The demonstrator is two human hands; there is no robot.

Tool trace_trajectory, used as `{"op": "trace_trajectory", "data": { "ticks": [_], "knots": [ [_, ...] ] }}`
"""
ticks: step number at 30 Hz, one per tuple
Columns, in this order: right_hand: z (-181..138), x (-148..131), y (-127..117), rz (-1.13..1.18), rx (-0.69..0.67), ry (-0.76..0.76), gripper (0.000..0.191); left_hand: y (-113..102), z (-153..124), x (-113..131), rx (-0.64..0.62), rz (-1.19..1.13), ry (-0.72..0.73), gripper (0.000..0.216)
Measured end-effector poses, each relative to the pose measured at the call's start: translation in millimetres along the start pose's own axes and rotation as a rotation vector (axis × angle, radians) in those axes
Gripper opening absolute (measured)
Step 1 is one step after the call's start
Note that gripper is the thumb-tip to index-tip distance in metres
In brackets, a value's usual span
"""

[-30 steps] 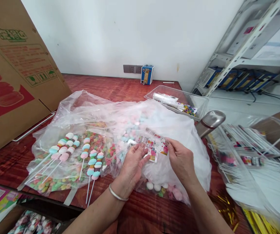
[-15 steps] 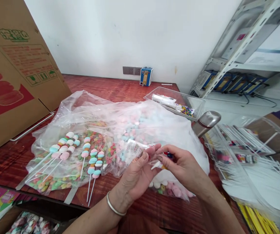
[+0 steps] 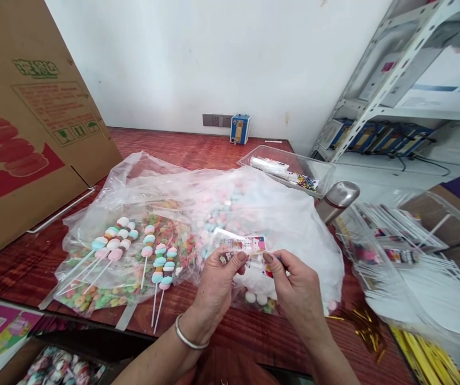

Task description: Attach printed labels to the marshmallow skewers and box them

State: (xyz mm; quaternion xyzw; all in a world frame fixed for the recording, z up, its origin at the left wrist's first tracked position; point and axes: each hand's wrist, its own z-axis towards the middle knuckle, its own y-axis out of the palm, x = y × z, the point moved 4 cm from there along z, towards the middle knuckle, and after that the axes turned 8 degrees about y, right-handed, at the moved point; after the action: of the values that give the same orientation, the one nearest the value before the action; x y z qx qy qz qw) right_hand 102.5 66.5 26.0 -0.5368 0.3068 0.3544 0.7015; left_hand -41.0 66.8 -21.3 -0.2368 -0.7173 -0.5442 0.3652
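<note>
Both hands pinch a small clear plastic bag with colourful print (image 3: pixel 250 242) in front of me. My left hand (image 3: pixel 217 283), a silver bangle on its wrist, has thumb and fingers closed on the left part of the near edge. My right hand (image 3: pixel 299 286) pinches the same edge a little further right. Beneath lies a large clear bag of pink, blue and white marshmallows (image 3: pixel 217 214). To the left, several marshmallow skewers (image 3: pixel 160 264) on white sticks rest on a clear bag of colourful ring candies (image 3: pixel 93 299).
A large cardboard box (image 3: pixel 33 107) stands left. Behind the marshmallows is a clear tray (image 3: pixel 246 160) with packets. A steel flask (image 3: pixel 338 200) leans beside a bin of white sticks (image 3: pixel 426 289) on the right. Gold twist ties (image 3: pixel 368 326) lie at the table's right edge.
My left hand has turned from palm-up to a pinch on the small bag's edge. My right hand has moved slightly lower, and the bag is now stretched between both hands.
</note>
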Motion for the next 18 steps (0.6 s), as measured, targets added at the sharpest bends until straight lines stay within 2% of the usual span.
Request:
{"op": "trace_trajectory", "data": {
  "ticks": [3, 9, 14, 18],
  "knots": [
    [0.3, -3.7, 3.1, -0.082, 0.059, -0.096, 0.045, -0.9, 0.1, -4.4, 0.056, -0.135, -0.046, 0.037],
    [-0.3, -9.2, 6.3, -0.071, -0.035, -0.126, 0.046, -2.1, 0.4, -7.5, 0.026, -0.332, -0.25, 0.034],
    [-7.6, -9.2, -7.9, 0.134, 0.044, -0.002, 0.03, -10.7, 7.5, -5.0, 0.148, -0.502, -0.261, 0.032],
    [-18.2, -18.3, -8.8, 0.148, 0.071, -0.139, 0.022, -11.5, 9.6, -5.0, 0.145, -0.512, -0.23, 0.028]
  ]
}}
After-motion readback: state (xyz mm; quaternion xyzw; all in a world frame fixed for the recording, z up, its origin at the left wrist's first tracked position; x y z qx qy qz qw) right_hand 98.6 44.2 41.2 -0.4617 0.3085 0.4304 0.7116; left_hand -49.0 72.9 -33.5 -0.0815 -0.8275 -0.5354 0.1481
